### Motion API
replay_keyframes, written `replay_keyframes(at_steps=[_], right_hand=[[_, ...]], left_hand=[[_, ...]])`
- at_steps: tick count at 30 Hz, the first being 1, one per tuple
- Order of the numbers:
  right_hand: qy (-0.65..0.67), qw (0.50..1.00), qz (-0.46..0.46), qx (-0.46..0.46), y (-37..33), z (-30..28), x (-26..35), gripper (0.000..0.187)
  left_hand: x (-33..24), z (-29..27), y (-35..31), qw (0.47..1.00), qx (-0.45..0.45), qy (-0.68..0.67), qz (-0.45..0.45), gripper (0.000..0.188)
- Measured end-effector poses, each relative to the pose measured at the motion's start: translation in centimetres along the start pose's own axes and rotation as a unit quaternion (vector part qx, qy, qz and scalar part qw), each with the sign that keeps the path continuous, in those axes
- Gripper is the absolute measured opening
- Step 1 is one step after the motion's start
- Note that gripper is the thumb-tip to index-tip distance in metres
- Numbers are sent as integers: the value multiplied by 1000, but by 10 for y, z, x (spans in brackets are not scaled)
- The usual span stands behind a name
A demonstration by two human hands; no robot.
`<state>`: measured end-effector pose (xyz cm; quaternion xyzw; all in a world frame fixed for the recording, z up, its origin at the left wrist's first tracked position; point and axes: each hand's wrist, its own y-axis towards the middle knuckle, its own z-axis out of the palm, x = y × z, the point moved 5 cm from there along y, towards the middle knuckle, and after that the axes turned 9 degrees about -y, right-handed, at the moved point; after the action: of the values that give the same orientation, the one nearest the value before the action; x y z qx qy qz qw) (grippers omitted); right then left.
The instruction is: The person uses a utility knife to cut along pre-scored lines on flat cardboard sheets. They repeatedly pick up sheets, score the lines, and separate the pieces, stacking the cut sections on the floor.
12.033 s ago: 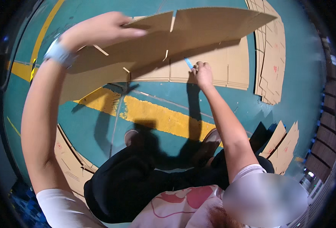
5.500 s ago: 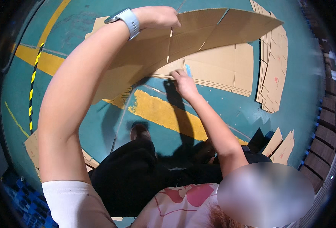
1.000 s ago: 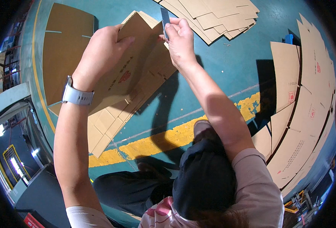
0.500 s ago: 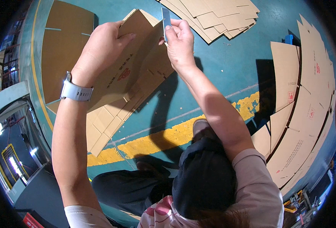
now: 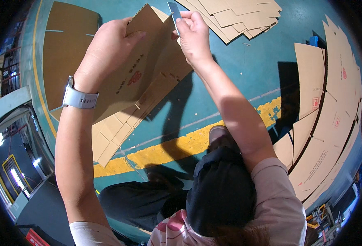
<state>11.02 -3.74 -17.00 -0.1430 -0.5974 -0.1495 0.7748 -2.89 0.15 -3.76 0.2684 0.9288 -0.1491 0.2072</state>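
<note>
My left hand [image 5: 107,51], with a pale watch on its wrist, is closed on the upper edge of a brown cardboard sheet [image 5: 119,96]. The sheet is printed in red and black, stands tilted and bends near its right side. In my right hand [image 5: 195,39], thumb pressed flat, is a narrow grey metal strip [image 5: 174,16]. Its upper end leans left beside the sheet's top right edge. I cannot tell whether the strip touches the cardboard. Under the held sheet lie more flat cardboard pieces [image 5: 111,133], partly hidden.
Stacked cardboard sheets [image 5: 234,16] lie on the green floor [image 5: 226,61] at the far side. Larger printed sheets [image 5: 336,102] fan out at the right, near a small blue object [image 5: 313,40]. A yellow floor stripe [image 5: 164,152] crosses before my knees. Grey equipment [image 5: 37,205] stands at the left.
The metal strip has tipped further to the left at its top, with my right hand turning slightly. My left hand keeps its hold on the cardboard sheet, which has shifted little.
</note>
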Motion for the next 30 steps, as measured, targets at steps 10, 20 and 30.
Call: replay_keyframes(at_steps=[10,20,30], right_hand=[[8,1000,-17,-22,-9,3,5,13],[2,1000,-7,-24,-22,2,10,14],[20,1000,6,-10,-37,7,8,12]], left_hand=[[9,1,5,999,31,-7,-40,30],[7,0,5,1000,-5,-5,15,31],[10,0,8,998,-19,7,51,31]])
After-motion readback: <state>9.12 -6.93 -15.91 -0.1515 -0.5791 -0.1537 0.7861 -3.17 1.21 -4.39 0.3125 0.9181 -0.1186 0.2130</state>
